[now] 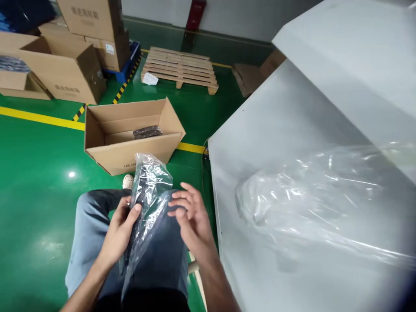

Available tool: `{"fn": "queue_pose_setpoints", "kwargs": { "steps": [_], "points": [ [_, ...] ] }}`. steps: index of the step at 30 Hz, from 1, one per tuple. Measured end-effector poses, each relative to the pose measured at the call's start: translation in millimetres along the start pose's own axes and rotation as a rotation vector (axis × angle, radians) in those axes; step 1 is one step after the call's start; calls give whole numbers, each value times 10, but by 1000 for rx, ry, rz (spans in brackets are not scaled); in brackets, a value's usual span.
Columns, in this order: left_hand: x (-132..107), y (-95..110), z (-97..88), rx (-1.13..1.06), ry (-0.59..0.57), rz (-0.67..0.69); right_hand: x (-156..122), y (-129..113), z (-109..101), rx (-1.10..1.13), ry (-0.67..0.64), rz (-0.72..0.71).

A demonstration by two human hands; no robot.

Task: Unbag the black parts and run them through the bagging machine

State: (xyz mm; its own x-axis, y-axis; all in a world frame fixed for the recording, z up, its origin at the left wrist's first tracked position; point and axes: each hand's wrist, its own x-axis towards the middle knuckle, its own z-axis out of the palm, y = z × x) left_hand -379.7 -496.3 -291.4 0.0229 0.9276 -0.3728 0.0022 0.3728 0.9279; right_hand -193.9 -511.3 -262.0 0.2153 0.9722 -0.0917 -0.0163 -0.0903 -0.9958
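Note:
My left hand (123, 227) is closed around a clear plastic bag (150, 186) with a dark, flat item inside, held upright above my lap. What the dark item is, I cannot make out through the shiny film. To the right of the bag, my right hand (191, 216) has its fingers spread and curved and grips nothing; its fingertips are close to the bag's loose edge. Past my knees stands an open cardboard box (133, 154), with several dark, film-wrapped packages (147, 131) lying at its right end.
A grey-white surface (260, 268) fills the right side, with loose clear plastic film (308, 195) on it. Farther off are a wooden pallet (180, 67), an open carton (61, 71) and stacked cartons (92, 19) on a blue pallet (131, 63). The floor (35, 182) is green.

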Motion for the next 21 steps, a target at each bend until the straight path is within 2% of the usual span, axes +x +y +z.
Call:
{"fn": "queue_pose_setpoints", "kwargs": {
  "steps": [5, 7, 9, 11, 14, 16, 18, 21],
  "points": [
    [61, 0, 34, 105, 210, 72, -376, 184, 289, -191, -242, 193],
    [108, 28, -8, 99, 216, 45, -416, 223, 301, -183, -302, 261],
    [153, 87, -81, 14, 133, -25, -374, 234, 232, -134, -417, 304],
    [179, 155, -160, -119, 18, -154, -294, 230, 127, -65, -520, 319],
    [182, 216, -242, -274, -100, -442, -201, 217, -7, 58, -577, 343],
    [178, 215, -262, -342, -162, -585, -168, 213, -71, 93, -592, 343],
    [180, 181, -257, -388, -219, -630, -141, 210, -133, 63, -630, 326],
    [185, 84, -216, -394, -288, -613, -91, 196, -233, -47, -690, 305]
  ]
}}
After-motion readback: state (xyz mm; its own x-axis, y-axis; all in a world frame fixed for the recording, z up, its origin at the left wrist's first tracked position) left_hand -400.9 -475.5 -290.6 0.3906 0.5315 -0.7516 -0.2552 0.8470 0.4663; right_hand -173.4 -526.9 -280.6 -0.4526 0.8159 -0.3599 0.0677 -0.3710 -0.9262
